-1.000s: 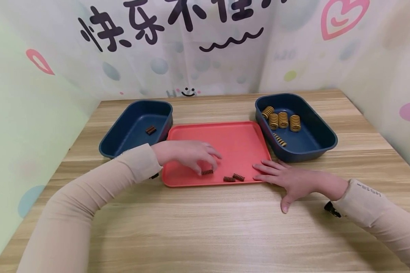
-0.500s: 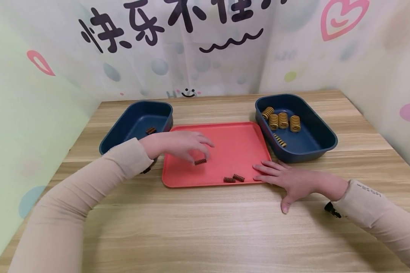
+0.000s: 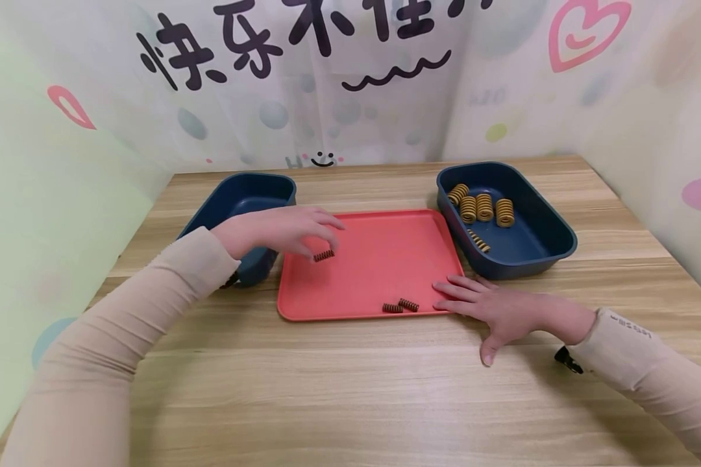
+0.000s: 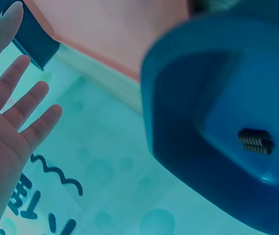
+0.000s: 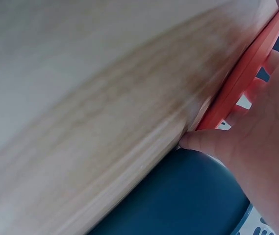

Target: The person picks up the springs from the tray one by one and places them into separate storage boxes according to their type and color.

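My left hand (image 3: 280, 228) pinches a small dark coil spring (image 3: 324, 255) between thumb and fingers, above the left part of a red tray (image 3: 380, 253). Two similar dark springs (image 3: 393, 308) lie close together by the tray's front edge. Flat, with fingers spread, my right hand (image 3: 498, 312) rests on the tray's front right corner. Partly behind the left hand stands a left blue bin (image 3: 263, 181); the left wrist view shows a pair of dark springs (image 4: 255, 141) inside it. In that view the pinched spring is not visible.
At the right, a second blue bin (image 3: 534, 240) holds several thick yellow springs (image 3: 484, 207) and a slimmer yellow one (image 3: 478, 240). Both bins stand beside the tray on a wooden table (image 3: 350, 383). A printed curtain (image 3: 385, 117) hangs behind the table.
My left hand has lifted the dark spring from near the tray's front and carried it left and back toward the left bin. The right hand has stayed in place.
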`<state>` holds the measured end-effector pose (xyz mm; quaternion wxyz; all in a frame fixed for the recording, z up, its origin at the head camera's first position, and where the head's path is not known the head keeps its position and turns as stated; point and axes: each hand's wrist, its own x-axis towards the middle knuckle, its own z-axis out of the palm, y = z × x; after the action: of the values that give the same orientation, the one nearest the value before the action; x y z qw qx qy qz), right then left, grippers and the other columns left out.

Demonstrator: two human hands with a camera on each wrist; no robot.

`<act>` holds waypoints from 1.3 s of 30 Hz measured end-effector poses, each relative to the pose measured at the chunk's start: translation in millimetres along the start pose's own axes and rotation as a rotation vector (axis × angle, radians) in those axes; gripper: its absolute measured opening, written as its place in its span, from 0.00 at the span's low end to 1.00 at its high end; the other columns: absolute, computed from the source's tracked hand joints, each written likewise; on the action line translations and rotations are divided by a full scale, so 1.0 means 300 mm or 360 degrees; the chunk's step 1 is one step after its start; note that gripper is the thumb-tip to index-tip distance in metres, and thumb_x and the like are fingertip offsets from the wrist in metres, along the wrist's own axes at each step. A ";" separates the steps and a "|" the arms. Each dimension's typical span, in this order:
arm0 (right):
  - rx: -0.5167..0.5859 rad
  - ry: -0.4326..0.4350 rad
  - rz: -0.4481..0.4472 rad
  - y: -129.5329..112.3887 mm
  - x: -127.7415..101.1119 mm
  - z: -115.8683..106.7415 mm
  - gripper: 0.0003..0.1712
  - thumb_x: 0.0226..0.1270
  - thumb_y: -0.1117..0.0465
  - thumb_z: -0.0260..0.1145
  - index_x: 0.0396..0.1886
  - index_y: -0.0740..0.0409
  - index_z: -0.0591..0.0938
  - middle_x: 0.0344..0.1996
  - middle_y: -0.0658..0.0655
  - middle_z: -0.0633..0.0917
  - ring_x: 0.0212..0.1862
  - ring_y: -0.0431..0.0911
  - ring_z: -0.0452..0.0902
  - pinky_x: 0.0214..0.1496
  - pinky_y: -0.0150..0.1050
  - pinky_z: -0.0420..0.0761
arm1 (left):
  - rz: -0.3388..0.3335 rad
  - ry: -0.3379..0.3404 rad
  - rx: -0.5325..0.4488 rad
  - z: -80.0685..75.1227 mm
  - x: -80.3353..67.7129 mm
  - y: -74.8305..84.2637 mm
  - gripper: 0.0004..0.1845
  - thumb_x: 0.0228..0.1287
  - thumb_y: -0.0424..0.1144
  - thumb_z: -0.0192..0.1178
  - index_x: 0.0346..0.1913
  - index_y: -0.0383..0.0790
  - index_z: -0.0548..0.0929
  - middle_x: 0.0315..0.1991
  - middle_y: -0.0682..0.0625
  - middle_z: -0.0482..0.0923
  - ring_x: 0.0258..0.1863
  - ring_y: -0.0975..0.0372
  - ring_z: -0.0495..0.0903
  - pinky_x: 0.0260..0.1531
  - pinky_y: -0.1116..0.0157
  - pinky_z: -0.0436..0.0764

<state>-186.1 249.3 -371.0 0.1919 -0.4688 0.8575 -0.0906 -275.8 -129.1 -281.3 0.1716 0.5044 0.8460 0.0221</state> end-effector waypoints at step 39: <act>-0.0021 0.0018 -0.0017 0.007 0.000 0.005 0.60 0.38 0.30 0.66 0.68 0.59 0.62 0.70 0.61 0.51 0.68 0.65 0.40 0.61 0.68 0.48 | -0.0391 0.0115 -0.0058 -0.042 -0.128 -0.287 0.19 0.53 0.32 0.65 0.50 0.37 0.78 0.51 0.42 0.75 0.54 0.49 0.70 0.55 0.51 0.68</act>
<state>-186.9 250.6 -373.1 0.1834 -0.4742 0.8565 -0.0885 -335.9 -202.8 -277.1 0.1515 0.3928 0.9064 0.0346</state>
